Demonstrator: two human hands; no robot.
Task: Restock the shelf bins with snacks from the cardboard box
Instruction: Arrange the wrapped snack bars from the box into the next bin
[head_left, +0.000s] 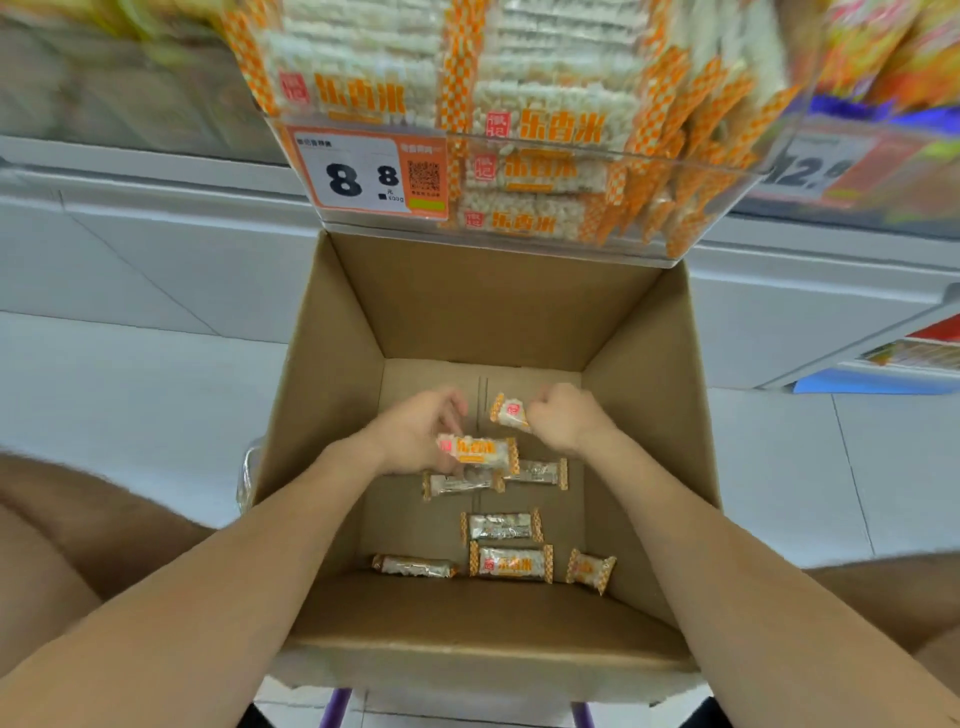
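Observation:
Both my hands reach down into an open cardboard box (332, 364). My left hand (415, 426) holds a rice-snack bar (478, 449) in an orange-and-white wrapper. My right hand (563, 415) is curled round the end of another snack bar (509, 413). Several more bars lie loose on the box floor, among them one (511, 562) near the front wall and one (501, 526) just behind it. Above the box hangs a clear shelf bin (675, 161) packed with the same snacks.
An orange price tag (366, 174) reading 8.8 is fixed to the bin's front. Neighbouring bins (883, 67) hold other snacks to the right. White shelving and pale floor tiles (130, 405) flank the box. My knees sit at both sides.

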